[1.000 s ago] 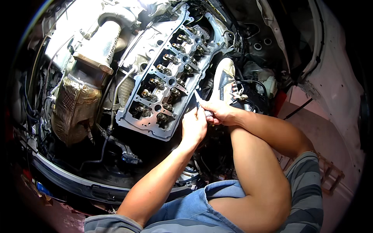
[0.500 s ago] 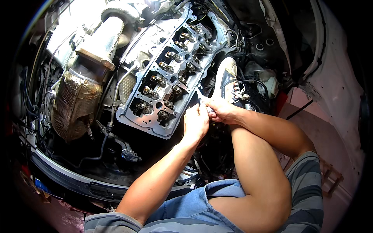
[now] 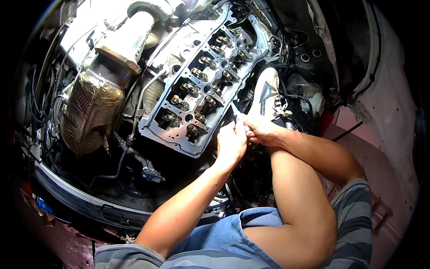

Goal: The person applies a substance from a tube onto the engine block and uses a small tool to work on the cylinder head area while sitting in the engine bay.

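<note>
An open engine cylinder head [image 3: 197, 89] lies bare in the engine bay, with several valve parts showing in its dark pockets. Both my hands meet at its near right edge. My left hand [image 3: 230, 143] and my right hand [image 3: 260, 130] are closed together on a small thin metal tool [image 3: 236, 110], whose pale tip points up toward the head's edge. My knee is raised below the hands, and my grey shoe [image 3: 266, 92] rests inside the bay just beyond them.
A foil-wrapped heat shield [image 3: 89, 112] and a pale pipe [image 3: 130, 38] sit left of the head. Hoses and wires [image 3: 130, 157] run below it. The dark front bay rim [image 3: 89, 204] curves at lower left. A white body panel [image 3: 385, 103] stands right.
The hands stay at the same edge of the head; the view has shifted slightly. The tool's tip has barely moved.
</note>
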A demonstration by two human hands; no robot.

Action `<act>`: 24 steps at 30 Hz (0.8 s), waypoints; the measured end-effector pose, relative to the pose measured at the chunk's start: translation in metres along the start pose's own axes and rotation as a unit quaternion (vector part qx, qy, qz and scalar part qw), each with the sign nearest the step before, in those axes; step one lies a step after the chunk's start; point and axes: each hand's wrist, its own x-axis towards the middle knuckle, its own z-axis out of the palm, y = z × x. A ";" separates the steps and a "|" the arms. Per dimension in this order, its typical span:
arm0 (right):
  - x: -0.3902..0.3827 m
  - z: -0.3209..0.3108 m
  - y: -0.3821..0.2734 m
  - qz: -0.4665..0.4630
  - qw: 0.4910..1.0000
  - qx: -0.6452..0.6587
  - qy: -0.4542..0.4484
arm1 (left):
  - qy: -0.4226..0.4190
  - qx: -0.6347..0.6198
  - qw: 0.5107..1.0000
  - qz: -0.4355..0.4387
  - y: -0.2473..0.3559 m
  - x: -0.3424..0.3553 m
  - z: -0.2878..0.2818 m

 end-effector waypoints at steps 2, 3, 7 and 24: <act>-0.001 0.000 0.000 -0.003 1.000 -0.007 -0.007 | 0.002 -0.015 1.000 0.001 0.006 -0.004 -0.002; -0.002 0.000 -0.001 0.006 1.000 -0.014 -0.010 | 0.004 -0.010 1.000 0.002 0.009 -0.008 -0.003; -0.006 0.002 -0.002 0.009 1.000 -0.021 -0.008 | 0.001 -0.010 1.000 0.001 0.008 -0.010 -0.002; -0.002 0.000 -0.005 -0.012 0.999 0.010 0.040 | 0.007 0.003 0.999 0.049 -0.002 0.009 0.006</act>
